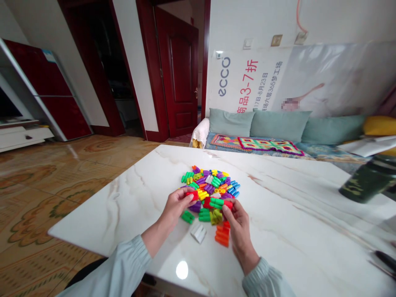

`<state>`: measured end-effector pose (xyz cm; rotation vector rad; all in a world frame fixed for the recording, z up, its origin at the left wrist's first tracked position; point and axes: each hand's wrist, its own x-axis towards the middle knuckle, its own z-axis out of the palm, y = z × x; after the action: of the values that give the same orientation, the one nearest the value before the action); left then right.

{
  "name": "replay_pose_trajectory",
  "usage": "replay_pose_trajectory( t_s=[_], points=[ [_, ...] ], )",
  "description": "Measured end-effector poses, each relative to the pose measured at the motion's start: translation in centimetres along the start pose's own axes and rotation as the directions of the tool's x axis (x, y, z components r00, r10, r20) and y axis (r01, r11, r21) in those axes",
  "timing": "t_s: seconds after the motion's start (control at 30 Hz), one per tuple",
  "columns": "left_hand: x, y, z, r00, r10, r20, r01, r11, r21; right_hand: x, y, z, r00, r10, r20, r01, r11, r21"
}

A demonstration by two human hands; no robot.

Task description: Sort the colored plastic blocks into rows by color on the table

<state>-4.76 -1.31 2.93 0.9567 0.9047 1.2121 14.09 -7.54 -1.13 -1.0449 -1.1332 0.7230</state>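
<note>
My left hand (177, 205) pinches a red plastic building piece (193, 195), with a yellow piece (202, 194) at its end. Between the thumb and fingers of my right hand (237, 216) is another red piece (228, 204), joined end to end with a green piece (216, 202). Behind and beneath both hands lies a loose pile of ribbed, tube-like building pieces (209, 180) in many colours. Nearer to me on the table are a white piece (198, 233), an orange piece (222, 236) and a green piece (187, 217).
The pile rests on a white marble-patterned table (139, 198). A camouflage bottle (365, 181) stands at its right side, and a dark object (386, 260) lies at the right edge. Beyond the table is a sofa with green cushions (280, 126).
</note>
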Motion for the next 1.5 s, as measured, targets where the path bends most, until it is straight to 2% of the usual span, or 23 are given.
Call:
replay_pose_trajectory(
  t_s=[0.1, 0.2, 0.27, 0.4, 0.5, 0.57, 0.67, 0.77, 0.83, 0.9, 0.97, 1.1, 1.23, 1.33, 1.43, 1.5],
  points=[
    [0.0, 0.2, -0.5, 0.994, -0.101, 0.048, 0.103, 0.993, -0.049, 0.0, -0.4, 0.5, 0.993, 0.112, 0.036, -0.116, 0.98, 0.163],
    [-0.8, 0.1, -0.3, 0.934, -0.29, 0.211, 0.304, 0.952, -0.037, -0.1, -1.0, 1.0, 0.982, 0.153, 0.114, -0.175, 0.96, 0.218],
    [-1.5, 0.0, 0.1, 0.899, -0.328, 0.29, 0.323, 0.944, 0.066, -0.2, -1.3, 1.2, 0.973, 0.157, 0.167, -0.194, 0.953, 0.235],
    [-2.4, -0.5, 1.0, 0.916, -0.215, 0.339, 0.074, 0.92, 0.386, -0.3, -1.3, 1.2, 0.956, 0.171, 0.238, -0.226, 0.946, 0.231],
    [-2.6, -0.8, 1.3, 0.917, -0.057, 0.394, -0.166, 0.845, 0.509, -0.4, -0.9, 1.2, 0.948, 0.172, 0.269, -0.236, 0.944, 0.229],
    [-2.6, -0.9, 1.3, 0.91, 0.026, 0.414, -0.287, 0.761, 0.582, -0.4, -0.8, 1.3, 0.945, 0.168, 0.28, -0.234, 0.947, 0.22],
    [-2.6, -0.7, 1.0, 0.913, 0.036, 0.407, -0.335, 0.635, 0.696, -0.3, -0.7, 1.2, 0.953, 0.162, 0.257, -0.216, 0.955, 0.201],
    [-2.2, -0.4, 0.6, 0.908, 0.03, 0.419, -0.353, 0.594, 0.723, 0.4, -0.6, 0.3, 0.986, 0.129, 0.103, -0.149, 0.965, 0.214],
    [-1.8, -0.5, 0.1, 0.918, 0.045, 0.394, -0.336, 0.613, 0.715, 1.1, -0.3, -0.5, 0.995, 0.084, -0.054, -0.072, 0.977, 0.199],
    [-1.3, -0.6, -0.3, 0.94, 0.04, 0.339, -0.278, 0.665, 0.693, 1.7, 0.1, -1.2, 0.98, 0.045, -0.193, -0.017, 0.989, 0.145],
    [-0.7, -0.8, -0.7, 0.958, 0.005, 0.288, -0.204, 0.716, 0.667, 2.0, 0.5, -1.6, 0.963, 0.055, -0.264, -0.034, 0.996, 0.082],
    [0.5, -0.7, -0.9, 0.975, -0.053, 0.214, -0.104, 0.748, 0.656, 2.0, 0.8, -1.3, 0.961, 0.16, -0.225, -0.163, 0.987, 0.004],
    [1.7, -0.4, -0.6, 0.986, -0.038, 0.16, -0.071, 0.782, 0.62, 1.8, 0.5, -0.5, 0.977, 0.165, -0.135, -0.152, 0.983, 0.101],
    [2.4, -1.0, -0.6, 0.977, 0.037, 0.208, -0.13, 0.881, 0.455, 1.8, 0.3, -0.1, 0.994, 0.098, -0.046, -0.086, 0.971, 0.223],
    [2.5, -1.7, -1.0, 0.956, 0.102, 0.273, -0.177, 0.949, 0.262, 1.6, 0.5, 0.0, 0.996, 0.069, -0.057, -0.055, 0.973, 0.224],
    [2.2, -1.8, -1.2, 0.943, 0.112, 0.315, -0.183, 0.962, 0.205, 1.5, 0.7, 0.0, 0.995, 0.067, -0.068, -0.052, 0.977, 0.206]
  ],
)
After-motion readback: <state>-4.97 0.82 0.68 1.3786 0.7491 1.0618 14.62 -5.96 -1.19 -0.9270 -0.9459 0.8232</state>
